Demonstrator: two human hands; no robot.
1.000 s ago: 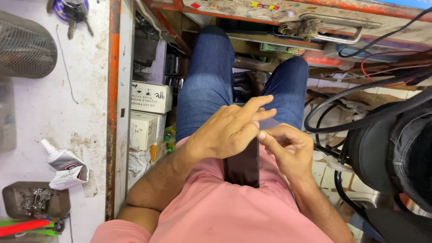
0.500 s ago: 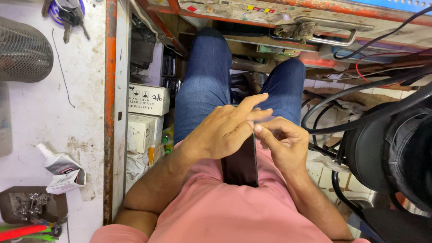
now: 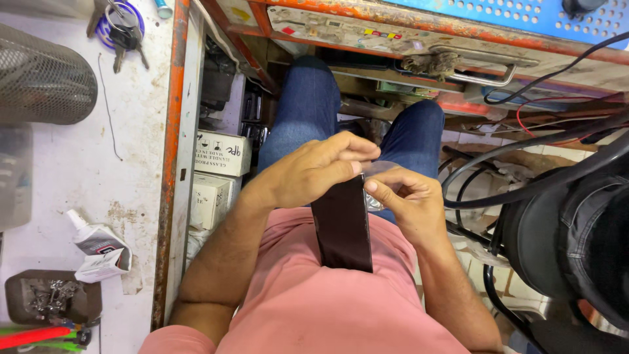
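Plainly, the clutter comes first: on the white tabletop (image 3: 78, 164) at the far left a crumpled glue tube (image 3: 98, 248) lies near a small tray of screws (image 3: 49, 303), well apart from the work. The person's left hand (image 3: 314, 172) curls over the top end of a dark phone (image 3: 342, 226) that rests upright against the pink shirt (image 3: 341, 308), its grip pressed on the upper edge. Just beside it, the right hand (image 3: 409, 204) pinches a thin clear film (image 3: 383, 172) between thumb and fingertips at that same edge. The likeliest slip is the film creasing or catching dust if the pinch pulls unevenly. The phone is only propped on the lap, so it could slide down towards the cables (image 3: 524, 183) at the right.
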